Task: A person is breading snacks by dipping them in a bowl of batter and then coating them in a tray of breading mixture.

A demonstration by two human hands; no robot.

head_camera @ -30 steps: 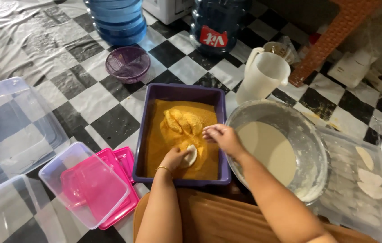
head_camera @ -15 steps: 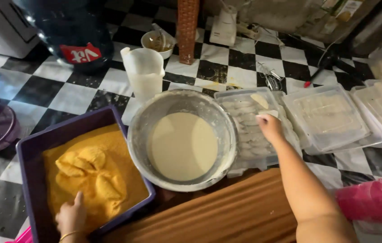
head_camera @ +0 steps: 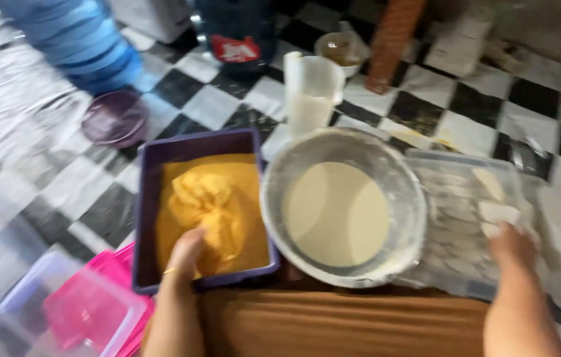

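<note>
My left hand (head_camera: 187,254) rests in the orange crumbs of a purple rectangular tray (head_camera: 155,153), at the tray's near edge. My right hand (head_camera: 510,246) reaches into a clear plastic container (head_camera: 455,158) on the right and closes on a pale flat piece (head_camera: 498,213). More pale pieces lie in that container. Between the tray and the container stands a metal bowl (head_camera: 274,173) of whitish batter (head_camera: 336,211). The frame is blurred by motion.
A white jug (head_camera: 311,92) stands behind the bowl. A purple lid (head_camera: 114,118) and a blue water bottle (head_camera: 75,39) are at the far left. Pink and clear containers (head_camera: 82,311) lie at the near left. A brown board (head_camera: 340,324) lies in front. The floor is black-and-white checkered.
The camera has swung back left. My right hand went from the crumb tray to the clear container and now grips a pale piece. My left hand stays in the crumbs.
</note>
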